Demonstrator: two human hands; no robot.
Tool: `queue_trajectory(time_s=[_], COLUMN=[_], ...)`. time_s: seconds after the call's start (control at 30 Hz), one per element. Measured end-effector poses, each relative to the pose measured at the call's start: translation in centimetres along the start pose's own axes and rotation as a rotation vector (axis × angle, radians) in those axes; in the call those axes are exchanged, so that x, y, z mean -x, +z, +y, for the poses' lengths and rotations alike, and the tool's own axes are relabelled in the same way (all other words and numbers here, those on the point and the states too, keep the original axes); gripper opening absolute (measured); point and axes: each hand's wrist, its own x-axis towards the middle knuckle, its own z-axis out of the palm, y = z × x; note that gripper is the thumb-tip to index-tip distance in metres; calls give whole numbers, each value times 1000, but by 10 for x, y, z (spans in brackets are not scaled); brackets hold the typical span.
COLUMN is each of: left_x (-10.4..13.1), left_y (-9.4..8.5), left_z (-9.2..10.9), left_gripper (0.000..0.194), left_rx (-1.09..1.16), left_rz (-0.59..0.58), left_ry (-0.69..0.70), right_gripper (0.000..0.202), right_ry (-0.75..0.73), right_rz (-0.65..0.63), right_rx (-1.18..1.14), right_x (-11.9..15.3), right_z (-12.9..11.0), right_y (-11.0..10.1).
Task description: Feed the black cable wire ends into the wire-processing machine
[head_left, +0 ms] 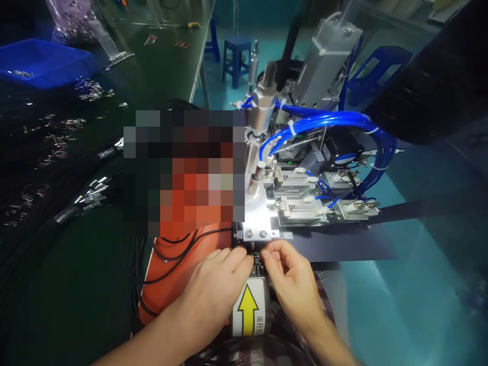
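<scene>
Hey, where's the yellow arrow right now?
In the head view, the yellow arrow is near the bottom centre, on a white label between the left hand and right hand, below the shiny metal block.

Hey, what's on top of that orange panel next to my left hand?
Black cables loop across the orange panel. Your left hand covers part of its near side, and a pixelated patch hides its far end, so anything there can't be seen.

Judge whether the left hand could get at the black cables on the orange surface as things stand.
Probably yes: the black cables lie beside the left hand, with just orange surface visible between, though its fingertips are currently at the machine.
</scene>
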Motion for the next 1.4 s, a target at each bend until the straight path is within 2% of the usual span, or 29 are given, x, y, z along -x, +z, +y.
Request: queue_trajectory(time_s=[0.13, 0.37, 0.6, 0.77, 0.97, 1.07, 1.13, 1.27, 1.33, 1.4], left_x=[0, 0, 1, 4, 2, 1, 1, 0, 0, 0], left_y=[0, -1, -2, -2, -2, -1, -1, -2, -2, -1], left_z=[0, 0, 1, -1, -1, -2, -2, -1, 0, -1], left_gripper=[25, 26, 29, 28, 30, 31, 32, 31, 32, 34], left_rx=[8, -13, -18, 46, 40, 3, -8, -11, -19, -26], left_rz=[3, -32, -42, -29, -20, -11, -17, -21, -22, -28], left_ry=[-8, -18, -16, -41, -52, -50, -58, -80, -81, -81], right_gripper=[19, 19, 24, 27, 32, 29, 25, 18, 17, 20], right_ry=[138, 101, 317, 358, 319, 290, 185, -118, -145, -33], right_rz=[-25, -4, -32, -64, -93, -57, 8, 106, 105, 45], right_rx=[-240, -234, -482, -567, -460, -301, -88, 301, 313, 156], right_x=[0, 0, -5, -1, 12, 13, 13, 14, 12, 7], right_z=[3, 3, -1, 3, 7, 5, 3, -1, -2, -1], right_y=[0, 1, 3, 1, 1, 2, 1, -4, -5, -6])
